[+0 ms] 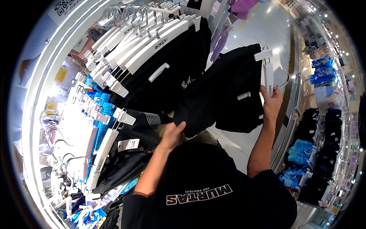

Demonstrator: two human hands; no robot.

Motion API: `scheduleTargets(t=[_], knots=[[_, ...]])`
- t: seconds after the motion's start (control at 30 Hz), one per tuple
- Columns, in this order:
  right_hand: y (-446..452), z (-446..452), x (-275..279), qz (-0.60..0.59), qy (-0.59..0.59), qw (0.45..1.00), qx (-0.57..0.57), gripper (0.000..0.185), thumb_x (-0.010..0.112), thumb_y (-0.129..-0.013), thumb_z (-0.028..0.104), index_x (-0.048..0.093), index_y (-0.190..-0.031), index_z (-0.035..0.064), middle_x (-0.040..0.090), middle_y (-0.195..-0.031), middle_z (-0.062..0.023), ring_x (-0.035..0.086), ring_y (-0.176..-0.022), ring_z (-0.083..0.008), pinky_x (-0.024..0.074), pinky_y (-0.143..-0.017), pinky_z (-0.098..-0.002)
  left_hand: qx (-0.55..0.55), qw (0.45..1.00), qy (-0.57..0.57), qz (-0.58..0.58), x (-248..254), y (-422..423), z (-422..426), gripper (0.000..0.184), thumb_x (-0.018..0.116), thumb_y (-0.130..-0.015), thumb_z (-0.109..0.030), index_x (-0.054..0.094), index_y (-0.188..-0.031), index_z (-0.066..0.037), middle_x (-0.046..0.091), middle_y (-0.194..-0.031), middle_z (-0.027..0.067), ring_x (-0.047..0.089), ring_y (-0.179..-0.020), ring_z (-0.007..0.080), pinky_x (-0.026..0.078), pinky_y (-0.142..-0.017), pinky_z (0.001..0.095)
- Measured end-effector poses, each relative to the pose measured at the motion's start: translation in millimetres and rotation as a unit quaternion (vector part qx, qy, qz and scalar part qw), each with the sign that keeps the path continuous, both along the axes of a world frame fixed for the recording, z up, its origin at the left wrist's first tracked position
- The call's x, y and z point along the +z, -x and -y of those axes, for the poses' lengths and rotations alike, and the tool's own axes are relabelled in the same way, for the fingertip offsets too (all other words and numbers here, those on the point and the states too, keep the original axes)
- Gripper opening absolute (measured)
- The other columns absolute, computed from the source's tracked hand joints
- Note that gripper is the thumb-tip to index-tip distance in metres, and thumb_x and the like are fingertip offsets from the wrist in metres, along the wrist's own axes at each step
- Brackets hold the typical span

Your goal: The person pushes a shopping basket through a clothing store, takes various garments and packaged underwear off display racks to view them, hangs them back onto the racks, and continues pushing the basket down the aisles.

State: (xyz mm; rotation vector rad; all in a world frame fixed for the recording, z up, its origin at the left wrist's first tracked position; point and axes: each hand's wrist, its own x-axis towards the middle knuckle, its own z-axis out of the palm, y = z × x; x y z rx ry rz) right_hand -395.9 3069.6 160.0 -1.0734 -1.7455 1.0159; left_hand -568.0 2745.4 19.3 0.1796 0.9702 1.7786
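Black shorts (232, 84) on a white clip hanger (268, 76) are stretched between my two hands. My right hand (272, 101) is closed around the middle of the hanger, its metal hook pointing right. At the hem on the other side, my left hand (172, 133) pinches the black cloth between thumb and fingers. A white security tag (244, 95) sits on the shorts, and a clip grips their upper edge. Just behind them, more black garments (152, 86) hang from a row of white hangers (146, 51), with another white tag (159, 72) on one.
At the lower left, a second row holds black trousers (131, 152) with a paper label and blue garments (102, 118). A metal rail (284, 147) runs along the right. Beyond it stand racks with blue clothes (301, 152) and black clothes. Pale floor tiles (232, 147) show below the shorts.
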Motion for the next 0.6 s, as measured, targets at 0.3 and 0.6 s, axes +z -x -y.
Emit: scheduleTargets(t=[0.3, 0.6], knots=[[0.0, 5.3, 2.4, 0.023, 0.007, 1.000, 0.020, 0.032, 0.082, -0.087, 0.017, 0.065, -0.108, 0.0001, 0.068, -0.090, -0.0019, 0.061, -0.081, -0.0083, 0.0483, -0.076, -0.0231, 0.040, 0.996, 0.034, -0.066, 0.8, -6.1, -1.2, 0.032, 0.071, -0.096, -0.012, 0.066, -0.123, 0.004, 0.069, -0.122, 0.0094, 0.063, -0.112, 0.0152, 0.048, -0.102, 0.0307], [79.3, 35.4, 35.7, 0.007, -0.176, 0.962, 0.210, 0.045, 0.083, -0.079, 0.013, 0.066, -0.119, 0.0030, 0.069, -0.105, -0.0051, 0.063, -0.092, -0.0171, 0.0473, -0.086, -0.0308, -0.067, 0.984, 0.087, -0.139, -6.1, -19.5, 3.6, 0.026, 0.074, -0.093, -0.010, 0.070, -0.115, 0.003, 0.071, -0.111, 0.0065, 0.066, -0.100, 0.0131, 0.053, -0.090, 0.0281]])
